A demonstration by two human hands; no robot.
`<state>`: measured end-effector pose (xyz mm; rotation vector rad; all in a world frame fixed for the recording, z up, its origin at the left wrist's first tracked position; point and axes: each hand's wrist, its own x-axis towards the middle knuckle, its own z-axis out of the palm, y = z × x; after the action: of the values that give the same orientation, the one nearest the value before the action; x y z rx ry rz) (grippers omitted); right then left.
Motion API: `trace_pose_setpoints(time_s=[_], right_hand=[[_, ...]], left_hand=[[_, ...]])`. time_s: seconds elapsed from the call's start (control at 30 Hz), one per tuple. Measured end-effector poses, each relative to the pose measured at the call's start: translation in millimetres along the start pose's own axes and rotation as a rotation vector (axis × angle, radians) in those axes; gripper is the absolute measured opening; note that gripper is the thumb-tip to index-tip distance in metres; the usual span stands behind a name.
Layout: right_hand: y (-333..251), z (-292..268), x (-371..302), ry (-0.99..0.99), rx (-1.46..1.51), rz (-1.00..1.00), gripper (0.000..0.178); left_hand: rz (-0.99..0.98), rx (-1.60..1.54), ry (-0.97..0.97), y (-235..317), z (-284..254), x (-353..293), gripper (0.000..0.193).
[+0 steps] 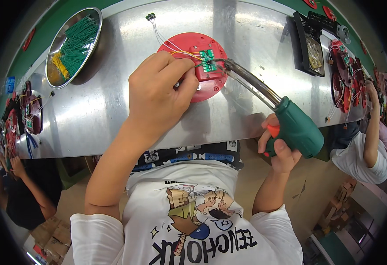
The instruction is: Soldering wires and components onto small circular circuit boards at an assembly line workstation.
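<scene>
A round red plastic housing (185, 42) lies on the metal table, with a small green circuit board (207, 54) mounted on it. White and yellow wires run from the board past the housing's edge to a small connector (150, 17). My left hand (158, 90) rests over the housing's left side, thumb and forefinger pinched on a thin green wire (199, 66) whose end meets the board. In my right hand (283, 154) is a green soldering gun (298, 128), gripped by its handle. Its tip touches or nearly touches the board; fine contact there is too small to tell.
A metal bowl (97, 33) of green and yellow wires stands at the back left. A black tray (306, 53) of small parts sits at the back right. More red housings (345, 79) lie on the right and left (32, 112). Other people work at both sides.
</scene>
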<state>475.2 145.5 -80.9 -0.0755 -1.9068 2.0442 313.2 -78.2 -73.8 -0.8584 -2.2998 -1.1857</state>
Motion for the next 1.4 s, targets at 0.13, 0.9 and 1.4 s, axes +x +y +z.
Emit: trace_pose_setpoints(time_s=[0.13,0.9,1.4], right_hand=[[0.4,-0.2,2.3,0.009,0.014,0.003,0.048],[-13.5,-20.4,23.4,0.277,0.233,-0.039,0.040],[4.4,-10.5,8.5,0.846,0.268,-0.147,0.038]], left_hand=[[-0.005,0.007,-0.008,-0.4,-0.7,0.6,0.009],[-0.029,0.331,-0.326,20.3,-31.2,18.8,0.006],[0.623,-0.147,-0.041,-51.8,71.4,190.3,0.017]])
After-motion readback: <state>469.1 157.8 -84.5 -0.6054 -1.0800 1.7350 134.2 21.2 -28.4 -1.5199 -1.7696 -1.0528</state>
